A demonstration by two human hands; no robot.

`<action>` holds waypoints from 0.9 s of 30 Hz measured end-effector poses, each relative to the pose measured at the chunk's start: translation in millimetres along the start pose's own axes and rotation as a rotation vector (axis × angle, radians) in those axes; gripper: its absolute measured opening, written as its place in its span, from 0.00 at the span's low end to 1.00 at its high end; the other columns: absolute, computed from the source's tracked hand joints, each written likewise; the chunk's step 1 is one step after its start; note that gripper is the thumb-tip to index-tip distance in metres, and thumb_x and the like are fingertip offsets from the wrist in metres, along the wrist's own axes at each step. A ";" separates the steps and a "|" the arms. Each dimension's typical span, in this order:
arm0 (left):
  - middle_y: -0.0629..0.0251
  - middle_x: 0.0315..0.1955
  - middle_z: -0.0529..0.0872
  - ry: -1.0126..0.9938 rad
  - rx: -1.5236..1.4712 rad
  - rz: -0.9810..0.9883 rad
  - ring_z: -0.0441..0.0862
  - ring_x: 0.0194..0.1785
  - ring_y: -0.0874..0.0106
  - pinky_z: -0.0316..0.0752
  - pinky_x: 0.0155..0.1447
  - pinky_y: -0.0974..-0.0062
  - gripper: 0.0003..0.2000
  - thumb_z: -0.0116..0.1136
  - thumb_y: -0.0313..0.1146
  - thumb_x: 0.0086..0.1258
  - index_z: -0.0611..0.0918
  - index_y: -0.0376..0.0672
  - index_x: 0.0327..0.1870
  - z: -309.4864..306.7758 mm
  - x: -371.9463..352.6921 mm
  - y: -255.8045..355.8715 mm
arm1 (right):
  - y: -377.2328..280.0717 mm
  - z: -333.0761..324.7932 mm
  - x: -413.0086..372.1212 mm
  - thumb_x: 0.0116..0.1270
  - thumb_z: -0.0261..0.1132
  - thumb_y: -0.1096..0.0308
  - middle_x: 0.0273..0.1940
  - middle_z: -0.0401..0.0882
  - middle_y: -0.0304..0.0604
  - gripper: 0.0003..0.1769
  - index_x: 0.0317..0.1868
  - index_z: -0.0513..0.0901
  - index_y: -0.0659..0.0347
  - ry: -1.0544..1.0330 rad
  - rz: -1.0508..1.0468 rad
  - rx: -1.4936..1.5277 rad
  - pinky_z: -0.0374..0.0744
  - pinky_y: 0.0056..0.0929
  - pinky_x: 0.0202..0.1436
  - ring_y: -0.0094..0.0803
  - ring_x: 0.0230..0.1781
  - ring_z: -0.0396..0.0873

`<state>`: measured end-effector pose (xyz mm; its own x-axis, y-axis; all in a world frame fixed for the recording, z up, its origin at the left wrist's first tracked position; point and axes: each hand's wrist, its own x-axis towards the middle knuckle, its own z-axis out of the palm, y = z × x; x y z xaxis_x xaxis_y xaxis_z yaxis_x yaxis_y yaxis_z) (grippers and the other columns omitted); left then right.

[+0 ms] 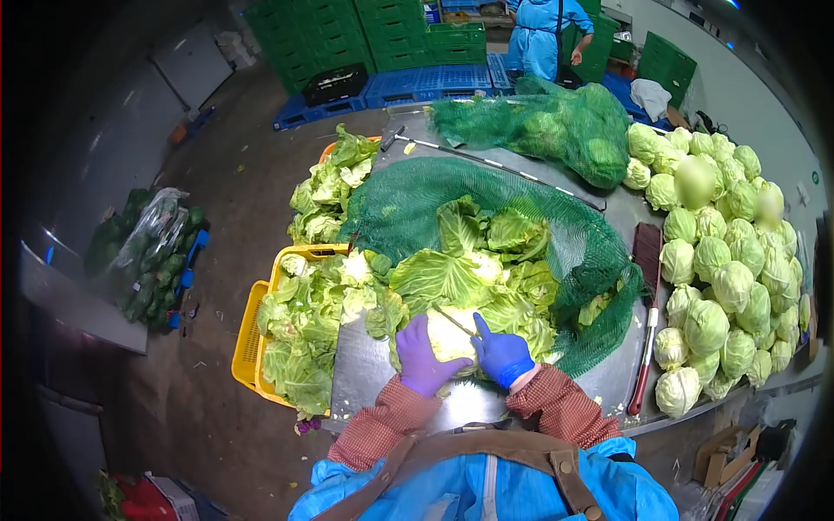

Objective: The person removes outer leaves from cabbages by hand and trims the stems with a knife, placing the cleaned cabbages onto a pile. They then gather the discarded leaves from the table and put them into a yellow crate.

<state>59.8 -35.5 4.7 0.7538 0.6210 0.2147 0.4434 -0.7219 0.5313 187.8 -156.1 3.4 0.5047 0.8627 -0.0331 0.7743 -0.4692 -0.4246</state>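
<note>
My left hand (426, 358), in a purple glove, grips the near left side of a pale, trimmed cabbage (449, 335). In a blue glove, my right hand (504, 351) is closed at the cabbage's right side, index finger stretched forward. From it a thin dark knife blade (455, 321), seen nearly edge-on, slants across the cabbage; the handle is hidden in the glove. Just beyond lie large loose green leaves (439, 276) and more cabbage, resting on a green mesh sack (417, 191) spread over the metal table (365, 369).
Trimmed cabbages (706, 327) are piled along the right side, beside a red-handled brush (645, 330). Leaves fill a yellow crate (248, 334) at the left. Farther back lie a filled mesh sack (565, 130) and a thin rod (486, 158). Another person (534, 39) stands beyond the table.
</note>
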 end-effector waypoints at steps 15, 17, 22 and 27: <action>0.52 0.53 0.68 0.052 -0.030 -0.055 0.65 0.55 0.54 0.60 0.60 0.57 0.53 0.78 0.54 0.26 0.64 0.39 0.57 -1.0 -26.2 -8.9 | -3.6 -16.3 -16.0 0.70 0.50 0.53 0.19 0.77 0.54 0.33 0.71 0.52 0.54 -0.039 -0.125 0.118 0.74 0.47 0.25 0.50 0.19 0.77; 0.55 0.53 0.67 0.015 -0.045 -0.089 0.62 0.56 0.54 0.58 0.61 0.57 0.52 0.77 0.54 0.27 0.66 0.39 0.58 -0.6 -19.8 -6.5 | -4.8 -7.1 -22.5 0.69 0.51 0.54 0.20 0.77 0.53 0.34 0.72 0.52 0.55 -0.097 -0.045 0.064 0.74 0.46 0.24 0.49 0.18 0.77; 0.53 0.53 0.67 0.010 -0.024 -0.084 0.63 0.56 0.54 0.58 0.61 0.57 0.52 0.77 0.54 0.28 0.64 0.38 0.58 -0.3 -16.2 1.9 | -6.8 -8.1 -12.5 0.69 0.51 0.55 0.21 0.79 0.51 0.34 0.71 0.52 0.60 -0.090 -0.028 0.031 0.74 0.45 0.23 0.46 0.19 0.78; 0.51 0.53 0.67 0.016 -0.021 -0.084 0.63 0.57 0.54 0.58 0.61 0.57 0.52 0.77 0.55 0.29 0.63 0.37 0.58 4.4 -17.7 1.0 | -2.4 -18.7 3.7 0.69 0.50 0.54 0.24 0.81 0.50 0.31 0.68 0.58 0.61 -0.191 -0.100 -0.054 0.75 0.45 0.26 0.47 0.22 0.79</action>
<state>49.1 -48.7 -2.2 0.7065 0.6842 0.1810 0.4945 -0.6602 0.5653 194.9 -155.3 21.3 0.3467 0.9231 -0.1666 0.8388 -0.3846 -0.3853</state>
